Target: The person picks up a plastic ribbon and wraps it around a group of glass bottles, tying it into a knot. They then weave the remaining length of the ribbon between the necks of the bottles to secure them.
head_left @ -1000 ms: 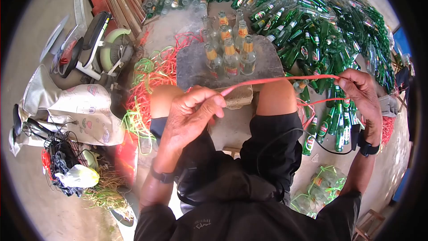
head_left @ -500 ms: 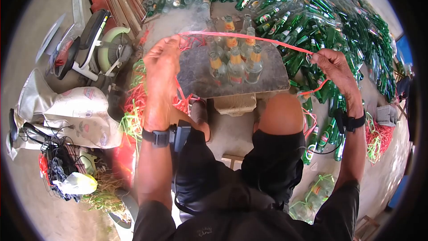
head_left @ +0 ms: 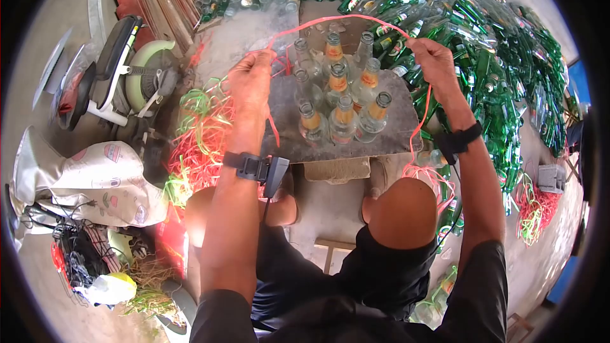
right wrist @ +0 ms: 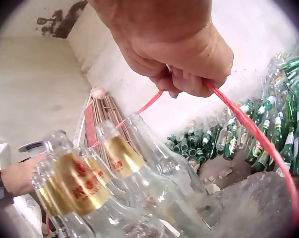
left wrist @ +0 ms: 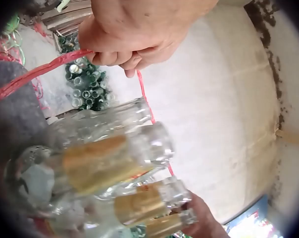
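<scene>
Looping the red strap [head_left: 356,20] behind the clear bottles [head_left: 343,98] on the grey surface [head_left: 279,130], your left hand [head_left: 251,82] and right hand [head_left: 435,60] each pinch it. Risk: slack snags necks, tipping them.

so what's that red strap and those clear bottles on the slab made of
The thin red strap held by both hands looks like glossy plastic: flat, smooth, slightly translucent. The clear gold-labelled bottles appear to be glass, transparent with bright reflections. The grey slab seems to be rough, matte stone or concrete.
</scene>
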Action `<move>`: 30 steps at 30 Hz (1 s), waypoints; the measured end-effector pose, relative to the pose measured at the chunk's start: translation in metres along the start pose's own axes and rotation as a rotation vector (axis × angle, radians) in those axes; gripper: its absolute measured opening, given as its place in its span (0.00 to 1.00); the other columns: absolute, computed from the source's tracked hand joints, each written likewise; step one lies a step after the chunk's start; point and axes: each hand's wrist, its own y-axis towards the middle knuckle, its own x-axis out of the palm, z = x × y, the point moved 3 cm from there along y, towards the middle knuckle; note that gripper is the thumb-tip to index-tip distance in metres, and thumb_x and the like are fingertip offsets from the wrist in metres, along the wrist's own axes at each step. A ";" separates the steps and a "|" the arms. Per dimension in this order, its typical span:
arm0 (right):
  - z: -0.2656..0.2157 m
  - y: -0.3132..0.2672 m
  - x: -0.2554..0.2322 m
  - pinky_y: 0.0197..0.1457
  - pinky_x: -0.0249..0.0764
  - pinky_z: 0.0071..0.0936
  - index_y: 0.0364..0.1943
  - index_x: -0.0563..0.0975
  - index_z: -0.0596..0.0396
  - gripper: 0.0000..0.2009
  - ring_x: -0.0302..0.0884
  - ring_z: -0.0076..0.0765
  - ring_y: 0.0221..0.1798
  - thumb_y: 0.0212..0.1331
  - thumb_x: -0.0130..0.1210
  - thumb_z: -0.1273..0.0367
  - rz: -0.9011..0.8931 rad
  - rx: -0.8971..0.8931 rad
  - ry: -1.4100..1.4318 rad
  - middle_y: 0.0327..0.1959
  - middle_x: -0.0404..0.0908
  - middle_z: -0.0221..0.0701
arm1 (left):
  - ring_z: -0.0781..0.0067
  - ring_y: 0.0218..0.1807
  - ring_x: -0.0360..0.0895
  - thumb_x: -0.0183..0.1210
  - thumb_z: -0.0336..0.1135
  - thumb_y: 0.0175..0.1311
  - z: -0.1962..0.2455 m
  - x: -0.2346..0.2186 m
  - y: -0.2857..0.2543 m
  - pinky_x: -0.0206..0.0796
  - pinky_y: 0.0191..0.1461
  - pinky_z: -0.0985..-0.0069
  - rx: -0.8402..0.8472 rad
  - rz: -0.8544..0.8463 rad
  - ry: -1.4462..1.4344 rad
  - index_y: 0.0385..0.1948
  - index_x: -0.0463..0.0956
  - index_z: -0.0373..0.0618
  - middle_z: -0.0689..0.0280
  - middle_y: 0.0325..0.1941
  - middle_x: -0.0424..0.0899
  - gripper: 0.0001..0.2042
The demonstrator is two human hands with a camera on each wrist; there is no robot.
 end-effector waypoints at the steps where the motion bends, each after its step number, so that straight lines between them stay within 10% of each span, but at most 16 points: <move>1: 0.009 0.009 0.007 0.30 0.59 0.20 0.38 0.86 0.57 0.11 0.62 0.14 0.27 0.68 0.61 0.63 -0.004 0.003 -0.002 0.23 0.71 0.16 | 0.87 0.21 0.57 0.64 0.34 0.65 -0.013 0.001 0.006 0.48 0.25 0.78 -0.009 0.008 -0.013 0.30 0.87 0.42 0.79 0.18 0.68 0.07; 17: 0.190 0.025 0.066 0.30 0.66 0.23 0.38 0.86 0.59 0.11 0.70 0.17 0.25 0.65 0.61 0.65 -0.074 0.162 -0.130 0.22 0.78 0.22 | 0.85 0.27 0.64 0.63 0.34 0.60 -0.206 -0.020 0.022 0.60 0.28 0.73 -0.082 -0.064 0.212 0.28 0.81 0.28 0.75 0.18 0.70 0.13; 30: 0.197 -0.009 0.066 0.22 0.61 0.20 0.42 0.86 0.55 0.12 0.66 0.17 0.21 0.66 0.60 0.62 -0.071 0.306 0.010 0.24 0.77 0.22 | 0.85 0.27 0.68 0.62 0.33 0.64 -0.199 -0.020 -0.009 0.58 0.26 0.77 -0.190 -0.131 0.192 0.37 0.87 0.33 0.75 0.22 0.77 0.11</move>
